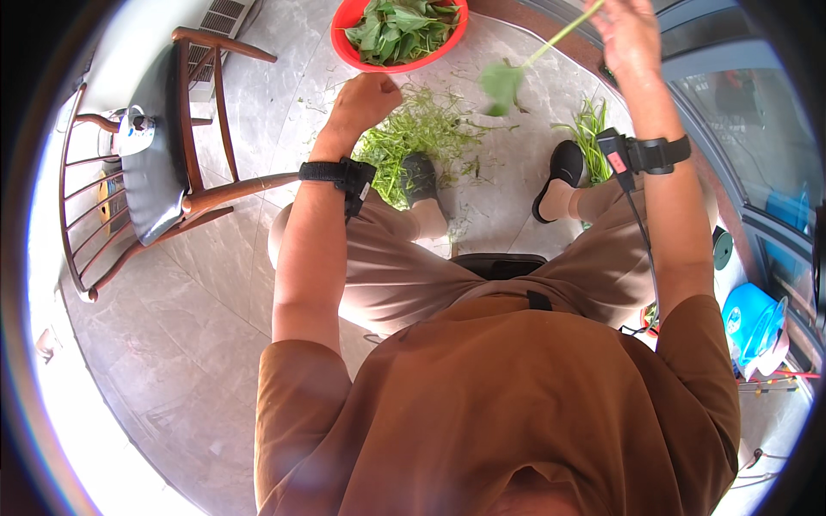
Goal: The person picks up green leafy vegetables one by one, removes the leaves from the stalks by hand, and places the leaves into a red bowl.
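My right hand (629, 39), raised at the upper right, grips the pale green stalk (561, 33) of a leafy vegetable, whose blurred leaves (502, 87) hang down to the left over the floor. My left hand (366, 103) is curled just below a red plastic basin (340, 40) heaped with green leaves (400, 32); whether its fingers hold something cannot be seen. Under and beside it, a pile of thin green stems and scraps (419, 129) spreads across the tiles around my left shoe. More long green stalks (590, 129) lie beyond my right shoe.
A wooden chair (210, 193) with a black seat stands at the left. Glass-paneled framing (742, 129) runs along the right side, with a blue plastic container (748, 316) beside it. My black shoes (423, 177) rest on grey floor tiles, and a cable hangs from my right wrist strap.
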